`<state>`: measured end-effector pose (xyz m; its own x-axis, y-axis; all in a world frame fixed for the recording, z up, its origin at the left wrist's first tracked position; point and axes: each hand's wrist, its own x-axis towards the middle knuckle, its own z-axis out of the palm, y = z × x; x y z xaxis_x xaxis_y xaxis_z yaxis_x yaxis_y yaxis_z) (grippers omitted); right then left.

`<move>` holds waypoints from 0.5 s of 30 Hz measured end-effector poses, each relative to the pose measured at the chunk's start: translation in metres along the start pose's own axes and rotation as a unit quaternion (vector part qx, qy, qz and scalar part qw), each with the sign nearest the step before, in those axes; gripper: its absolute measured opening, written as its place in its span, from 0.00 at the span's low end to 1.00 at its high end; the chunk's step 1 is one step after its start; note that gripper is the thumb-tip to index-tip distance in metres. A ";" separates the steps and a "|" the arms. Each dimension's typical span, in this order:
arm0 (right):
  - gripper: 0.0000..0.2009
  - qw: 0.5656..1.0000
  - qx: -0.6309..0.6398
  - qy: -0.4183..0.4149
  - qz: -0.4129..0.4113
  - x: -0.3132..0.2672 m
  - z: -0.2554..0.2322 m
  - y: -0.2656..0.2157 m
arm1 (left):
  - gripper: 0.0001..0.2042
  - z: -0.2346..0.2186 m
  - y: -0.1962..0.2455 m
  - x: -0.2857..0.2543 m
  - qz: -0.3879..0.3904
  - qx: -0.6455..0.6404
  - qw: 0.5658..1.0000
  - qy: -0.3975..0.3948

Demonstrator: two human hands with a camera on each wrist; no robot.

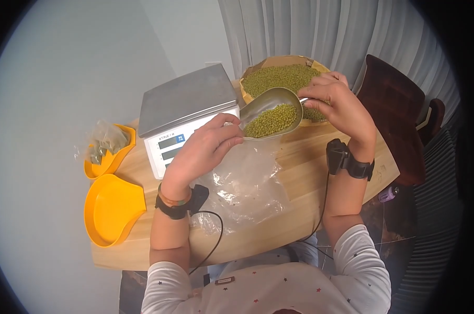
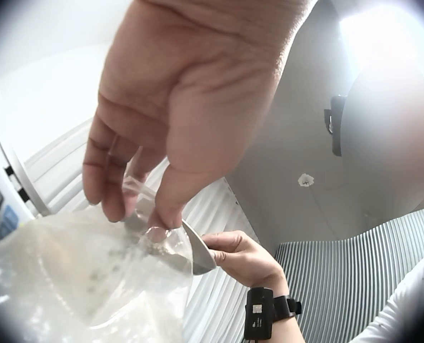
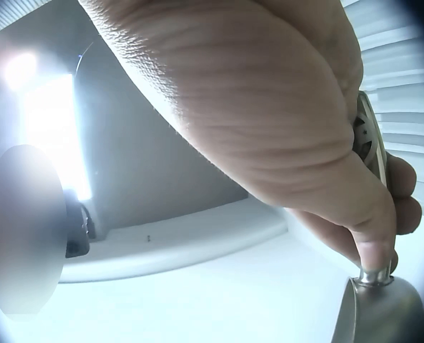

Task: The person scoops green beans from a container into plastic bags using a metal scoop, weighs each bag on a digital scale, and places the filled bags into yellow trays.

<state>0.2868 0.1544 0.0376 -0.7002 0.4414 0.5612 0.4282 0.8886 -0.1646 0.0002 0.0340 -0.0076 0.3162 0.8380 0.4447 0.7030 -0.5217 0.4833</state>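
Observation:
A metal scoop (image 1: 263,99) loaded with green mung beans (image 1: 273,119) is held over the table. Its handle is gripped by my right hand (image 1: 344,104), with the thumb along the neck in the right wrist view, where the scoop's bowl (image 3: 383,311) shows at the bottom. My left hand (image 1: 203,149) pinches the upper edge of a clear plastic bag (image 2: 83,286) between thumb and fingers. The scoop's front end sits at the bag's mouth, close to the left fingertips. In the head view the bag hangs below the scoop, partly behind the left hand.
A digital scale (image 1: 190,99) with a steel platform stands at the back left. Behind the scoop is an open sack (image 1: 245,89) full of mung beans. Two yellow trays are at the left: an unfilled one (image 1: 103,209) and one with bagged stuff (image 1: 111,144). A dark chair (image 1: 391,104) stands right.

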 end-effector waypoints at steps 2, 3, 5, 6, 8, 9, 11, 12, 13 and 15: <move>0.07 0.999 -0.029 0.016 -0.013 -0.001 0.002 -0.011 | 0.05 0.001 -0.001 0.000 -0.003 0.002 1.000 -0.004; 0.07 0.999 -0.039 0.025 -0.016 -0.001 0.002 -0.016 | 0.05 0.002 -0.003 -0.001 0.001 0.009 1.000 0.000; 0.07 0.998 -0.050 0.036 -0.017 -0.001 0.002 -0.023 | 0.05 0.002 -0.004 -0.001 0.005 0.015 1.000 0.003; 0.07 0.998 -0.052 0.043 -0.021 -0.001 0.002 -0.027 | 0.06 0.002 -0.003 -0.001 0.001 0.018 1.000 0.003; 0.08 0.997 -0.055 0.051 -0.023 -0.001 0.002 -0.028 | 0.06 0.001 -0.003 -0.001 0.000 0.020 1.000 0.001; 0.07 0.997 -0.050 0.051 -0.024 -0.001 0.003 -0.026 | 0.06 0.000 -0.003 0.000 0.003 0.019 1.000 0.004; 0.07 0.997 -0.047 0.051 -0.023 0.000 0.003 -0.021 | 0.05 0.000 -0.002 0.001 0.010 0.016 1.000 0.006; 0.08 0.999 -0.027 0.040 -0.016 0.001 0.003 -0.016 | 0.05 0.000 -0.003 0.001 0.005 0.014 1.000 0.007; 0.08 1.000 -0.007 0.030 -0.008 0.001 0.004 -0.011 | 0.05 -0.001 -0.004 0.001 0.000 0.012 1.000 0.008; 0.07 0.999 -0.002 0.037 0.006 0.001 0.002 -0.003 | 0.05 -0.002 -0.005 0.000 -0.002 0.009 1.000 0.010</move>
<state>0.2835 0.1526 0.0372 -0.6508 0.4412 0.6179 0.4389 0.8827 -0.1679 -0.0044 0.0359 -0.0084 0.3017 0.8364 0.4575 0.7161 -0.5156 0.4705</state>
